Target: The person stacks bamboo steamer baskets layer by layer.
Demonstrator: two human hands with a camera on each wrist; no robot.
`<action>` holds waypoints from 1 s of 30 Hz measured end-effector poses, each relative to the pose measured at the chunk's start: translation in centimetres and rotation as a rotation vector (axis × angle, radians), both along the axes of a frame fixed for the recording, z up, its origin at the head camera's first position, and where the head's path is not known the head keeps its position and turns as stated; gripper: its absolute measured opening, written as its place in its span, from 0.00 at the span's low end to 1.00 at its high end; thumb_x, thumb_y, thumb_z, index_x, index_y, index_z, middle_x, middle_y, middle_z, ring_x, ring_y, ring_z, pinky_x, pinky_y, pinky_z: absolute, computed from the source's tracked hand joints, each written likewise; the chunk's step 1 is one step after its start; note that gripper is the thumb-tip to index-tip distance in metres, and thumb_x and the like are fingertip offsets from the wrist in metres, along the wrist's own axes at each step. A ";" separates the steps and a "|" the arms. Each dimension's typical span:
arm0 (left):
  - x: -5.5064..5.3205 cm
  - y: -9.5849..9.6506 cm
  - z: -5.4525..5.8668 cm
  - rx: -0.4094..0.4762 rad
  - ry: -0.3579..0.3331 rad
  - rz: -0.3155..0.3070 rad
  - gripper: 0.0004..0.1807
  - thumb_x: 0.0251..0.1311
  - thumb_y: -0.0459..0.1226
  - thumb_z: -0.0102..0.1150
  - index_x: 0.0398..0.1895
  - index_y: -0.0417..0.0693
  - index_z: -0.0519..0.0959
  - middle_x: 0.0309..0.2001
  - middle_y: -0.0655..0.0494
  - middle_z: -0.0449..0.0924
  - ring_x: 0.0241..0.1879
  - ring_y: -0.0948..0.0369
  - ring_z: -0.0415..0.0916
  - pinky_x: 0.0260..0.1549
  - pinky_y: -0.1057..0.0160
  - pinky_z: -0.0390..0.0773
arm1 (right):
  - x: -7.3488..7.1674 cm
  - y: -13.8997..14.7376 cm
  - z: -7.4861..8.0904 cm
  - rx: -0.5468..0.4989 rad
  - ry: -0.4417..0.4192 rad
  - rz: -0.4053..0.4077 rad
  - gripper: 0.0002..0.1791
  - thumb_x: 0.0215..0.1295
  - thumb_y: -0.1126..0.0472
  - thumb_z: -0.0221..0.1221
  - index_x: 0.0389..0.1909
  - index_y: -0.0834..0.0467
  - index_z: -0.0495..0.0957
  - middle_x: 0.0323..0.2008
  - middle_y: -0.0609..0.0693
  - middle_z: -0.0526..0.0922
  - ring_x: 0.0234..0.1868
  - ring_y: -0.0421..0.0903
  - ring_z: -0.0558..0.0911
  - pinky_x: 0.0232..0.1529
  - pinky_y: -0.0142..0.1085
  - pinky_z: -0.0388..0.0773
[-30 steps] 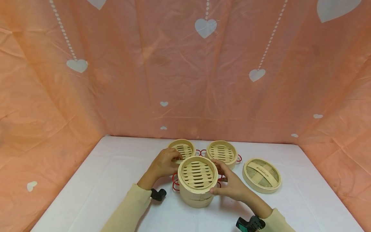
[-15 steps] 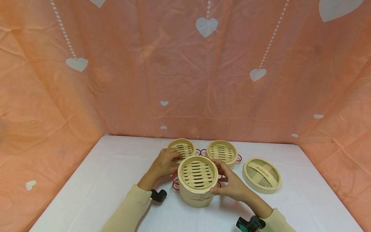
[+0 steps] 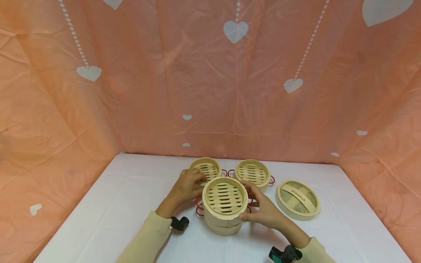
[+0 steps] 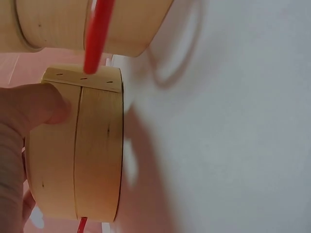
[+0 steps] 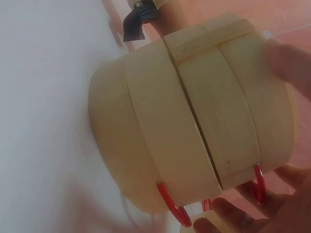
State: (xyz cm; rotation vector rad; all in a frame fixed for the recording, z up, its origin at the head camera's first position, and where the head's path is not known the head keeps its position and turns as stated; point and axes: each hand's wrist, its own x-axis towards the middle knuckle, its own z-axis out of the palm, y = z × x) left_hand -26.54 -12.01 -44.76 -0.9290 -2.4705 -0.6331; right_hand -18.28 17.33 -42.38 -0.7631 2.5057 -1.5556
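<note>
A stack of two bamboo steamer baskets (image 3: 223, 215) stands on the white table, its slatted top facing up and red loop handles at its sides. My right hand (image 3: 263, 210) holds its upper tier, thumb on the near side and fingers round the far side by the red handles. Behind it to the left sits a single steamer basket (image 3: 206, 170). My left hand (image 3: 187, 184) grips its left side, with the thumb (image 4: 41, 107) on the outer wall and fingers bent at the rim. The stack partly hides this basket in the head view.
Another steamer basket (image 3: 251, 173) with red handles stands at the back, right of the gripped one. A round woven lid (image 3: 297, 200) lies to the right of the right hand. A pink curtain (image 3: 210, 91) with white hearts rises behind the table (image 3: 131, 204).
</note>
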 end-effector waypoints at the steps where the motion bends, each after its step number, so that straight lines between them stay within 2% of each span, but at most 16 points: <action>1: 0.0 -0.1 0.0 -0.001 0.005 0.003 0.14 0.41 0.41 0.75 0.33 0.53 0.82 0.33 0.61 0.80 0.42 0.61 0.77 0.53 0.50 0.70 | 0.0 0.0 0.0 -0.001 0.002 0.001 0.51 0.47 0.56 0.73 0.71 0.54 0.55 0.58 0.56 0.74 0.55 0.50 0.75 0.47 0.41 0.76; 10: 0.0 -0.7 0.0 0.011 0.036 0.013 0.14 0.40 0.38 0.73 0.33 0.55 0.81 0.32 0.63 0.76 0.38 0.63 0.74 0.51 0.51 0.70 | 0.0 0.0 0.0 0.002 0.005 -0.003 0.51 0.47 0.57 0.74 0.71 0.53 0.56 0.57 0.55 0.74 0.54 0.45 0.76 0.47 0.41 0.76; 13: -0.1 -0.9 0.0 0.009 0.047 0.009 0.14 0.40 0.37 0.72 0.33 0.54 0.81 0.32 0.62 0.77 0.39 0.63 0.75 0.50 0.51 0.70 | 0.0 0.0 0.0 0.005 0.006 -0.003 0.51 0.47 0.56 0.74 0.71 0.54 0.56 0.57 0.55 0.74 0.53 0.44 0.76 0.47 0.41 0.76; 20: 0.1 -1.2 0.4 0.003 0.080 0.027 0.14 0.39 0.37 0.72 0.33 0.54 0.81 0.32 0.62 0.76 0.40 0.62 0.74 0.50 0.51 0.70 | 0.0 0.0 0.0 -0.004 -0.001 0.001 0.51 0.47 0.57 0.73 0.71 0.49 0.56 0.57 0.56 0.74 0.54 0.46 0.76 0.47 0.42 0.76; 30: 0.4 -1.7 1.1 0.003 0.071 0.037 0.15 0.38 0.36 0.71 0.35 0.53 0.82 0.34 0.59 0.77 0.44 0.59 0.76 0.51 0.50 0.69 | 0.0 0.0 0.1 -0.005 -0.005 0.003 0.50 0.47 0.57 0.73 0.71 0.51 0.56 0.57 0.56 0.74 0.53 0.44 0.75 0.46 0.41 0.76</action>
